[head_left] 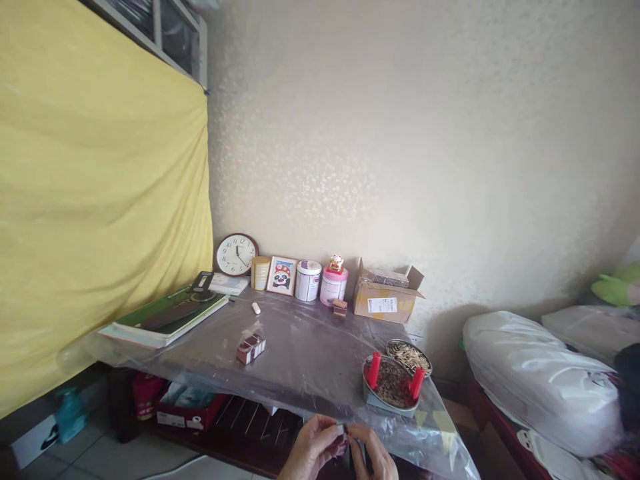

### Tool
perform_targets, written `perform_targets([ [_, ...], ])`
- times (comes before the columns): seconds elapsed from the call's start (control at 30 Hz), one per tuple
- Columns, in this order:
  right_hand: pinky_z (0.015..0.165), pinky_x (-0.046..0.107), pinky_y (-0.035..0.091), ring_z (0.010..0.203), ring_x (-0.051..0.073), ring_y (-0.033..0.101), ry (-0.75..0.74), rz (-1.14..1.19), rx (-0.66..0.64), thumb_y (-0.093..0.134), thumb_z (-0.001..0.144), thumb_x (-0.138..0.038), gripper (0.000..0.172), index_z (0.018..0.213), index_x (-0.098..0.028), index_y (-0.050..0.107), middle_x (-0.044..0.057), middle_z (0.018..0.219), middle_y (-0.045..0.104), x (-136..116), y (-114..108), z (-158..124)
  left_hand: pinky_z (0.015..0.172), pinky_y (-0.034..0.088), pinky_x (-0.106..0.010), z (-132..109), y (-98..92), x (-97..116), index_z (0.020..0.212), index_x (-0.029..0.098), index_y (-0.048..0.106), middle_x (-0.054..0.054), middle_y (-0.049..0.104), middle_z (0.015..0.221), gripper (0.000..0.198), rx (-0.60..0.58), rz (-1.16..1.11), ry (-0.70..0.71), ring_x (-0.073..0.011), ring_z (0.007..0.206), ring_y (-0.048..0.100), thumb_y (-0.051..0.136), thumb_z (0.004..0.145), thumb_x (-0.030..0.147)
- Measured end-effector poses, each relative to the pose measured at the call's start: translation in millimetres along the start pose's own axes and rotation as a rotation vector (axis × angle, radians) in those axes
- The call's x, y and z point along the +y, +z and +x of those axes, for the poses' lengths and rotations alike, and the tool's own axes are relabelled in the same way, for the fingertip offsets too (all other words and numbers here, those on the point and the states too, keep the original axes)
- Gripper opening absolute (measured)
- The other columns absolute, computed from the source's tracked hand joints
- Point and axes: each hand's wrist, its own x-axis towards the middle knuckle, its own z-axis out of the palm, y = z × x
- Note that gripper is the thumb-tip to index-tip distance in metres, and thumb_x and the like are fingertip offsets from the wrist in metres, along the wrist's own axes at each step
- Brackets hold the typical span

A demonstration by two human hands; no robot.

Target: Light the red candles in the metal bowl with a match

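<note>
- Two hands show at the bottom edge of the view, the left hand [313, 450] and the right hand [373, 457], fingertips pinched together on one small dark object [344, 437] held between them; what it is cannot be told.
- The hands sit just in front of the near edge of the bench [310, 360], which is covered by one clear plastic sheet that hangs over that edge.
- Nearest the hands: one round tin [390, 390] with two red candles [373, 370] standing in it, close to the bench's near right corner, and one smaller round dish [409, 357] touching it behind.
- One small red-and-white box [251, 348] lies alone mid-bench, with bare sheet all around it.
- One short white stick [255, 308] lies further back.
- Along the wall: one clock [236, 255], one framed picture [282, 275], three canisters [308, 280], one open cardboard box [384, 297].
- One stack of books [165, 320] takes the left end.
- The widest bare stretch runs through the middle of the bench, between the small box and the tin.
</note>
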Motion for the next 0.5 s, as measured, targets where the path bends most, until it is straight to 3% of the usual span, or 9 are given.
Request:
perform_targets([
  [0.13, 0.074, 0.023, 0.054, 0.08, 0.018, 0.071, 0.025, -0.07, -0.084, 0.058, 0.087, -0.024, 0.013, 0.096, -0.027, 0.067, 0.003, 0.087, 0.073, -19.1, -10.3, 11.4, 0.074, 0.045, -0.03, -11.3, 7.4, 9.1, 0.071, 0.016, 0.068, -0.002, 0.07, 0.069, 0.02, -0.01, 0.024, 0.024, -0.0169, 0.072, 0.064, 0.08, 0.064, 0.031],
  [0.37, 0.077, 0.027, 0.052, 0.083, 0.018, 0.068, -0.026, -0.105, 0.141, 0.057, 0.086, -0.015, 0.014, 0.093, -0.025, 0.065, 0.005, 0.089, 0.072, -75.8, -34.1, 42.2, 0.071, 0.044, -0.026, -13.8, 29.5, 30.7, 0.073, 0.017, 0.066, -0.001, 0.067, 0.069, 0.018, -0.001, 0.058, 0.062, -0.0141, 0.072, 0.061, 0.076, 0.07, 0.032],
  [0.5, 0.08, 0.03, 0.052, 0.089, 0.019, 0.067, -0.155, -0.156, 0.103, 0.054, 0.087, -0.011, 0.021, 0.1, -0.024, 0.063, 0.007, 0.098, 0.071, -80.1, -37.4, 44.4, 0.068, 0.043, -0.025, -17.6, 43.8, 35.9, 0.073, 0.018, 0.066, 0.0, 0.066, 0.068, 0.018, -0.012, 0.081, 0.099, -0.0129, 0.069, 0.059, 0.077, 0.069, 0.032],
])
